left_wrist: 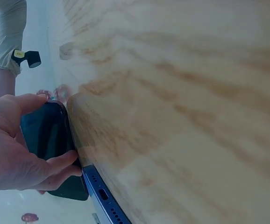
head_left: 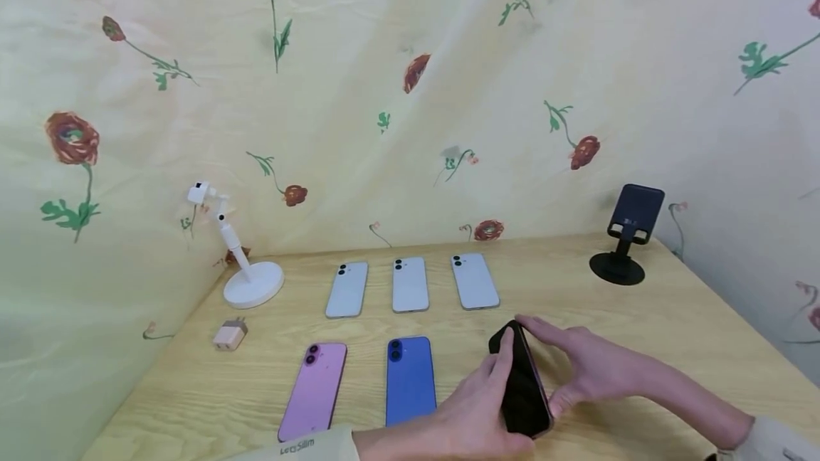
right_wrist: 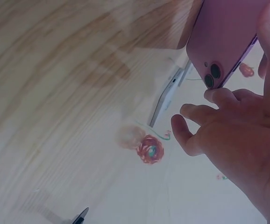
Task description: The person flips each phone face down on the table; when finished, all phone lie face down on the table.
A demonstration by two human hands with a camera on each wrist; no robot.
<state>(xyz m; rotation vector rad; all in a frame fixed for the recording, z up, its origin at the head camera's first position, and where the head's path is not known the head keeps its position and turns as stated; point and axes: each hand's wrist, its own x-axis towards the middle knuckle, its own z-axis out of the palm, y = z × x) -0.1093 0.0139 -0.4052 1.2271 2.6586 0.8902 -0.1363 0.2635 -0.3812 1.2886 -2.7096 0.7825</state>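
A smartphone stands tilted over the table, its black screen toward the left hand. Its pink back and two camera lenses show in the right wrist view. My left hand grips it from the left, with the index finger reaching up along the screen side and the thumb at the near end. From the right, my right hand holds it too, fingers at the far top corner and thumb low on the right edge. Left of the hands lies a blue phone, back up.
A pink phone lies farther left. Behind are three white phones, one of them nearest the hands. A white stand and a charger plug are at left, and a black phone stand at back right. Floral cloth hangs behind.
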